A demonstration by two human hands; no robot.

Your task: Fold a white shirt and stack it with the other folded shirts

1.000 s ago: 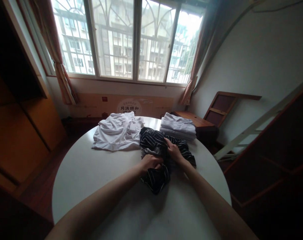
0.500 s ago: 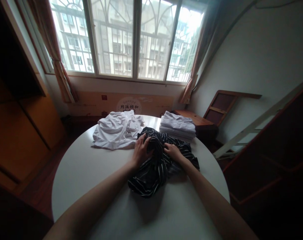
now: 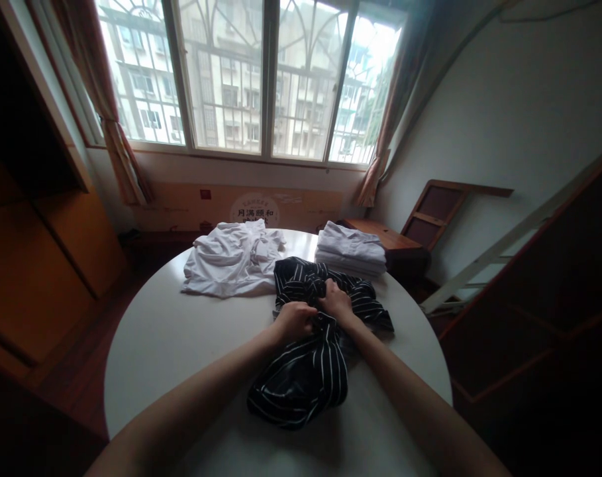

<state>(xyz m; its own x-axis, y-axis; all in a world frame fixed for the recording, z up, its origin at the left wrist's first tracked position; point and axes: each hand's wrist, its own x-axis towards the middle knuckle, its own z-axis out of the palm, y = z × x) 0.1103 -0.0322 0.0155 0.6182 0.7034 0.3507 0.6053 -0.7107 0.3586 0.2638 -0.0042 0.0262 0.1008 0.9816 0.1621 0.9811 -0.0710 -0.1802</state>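
Both hands sit close together, left hand [image 3: 295,319] and right hand [image 3: 336,301] each bunched on the black striped garment [image 3: 305,358], which lies crumpled on the white round table [image 3: 171,338], spilling toward the person below the knuckles. It's soft, light, floppy cloth w/ no stiffness, prob. slides easily on the smooth top. Best taken at a seam or hem, though edges are hard to tell in the dim folds.

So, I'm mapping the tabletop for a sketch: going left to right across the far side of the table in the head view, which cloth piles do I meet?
Loose white garment → black striped garment → folded white stack.
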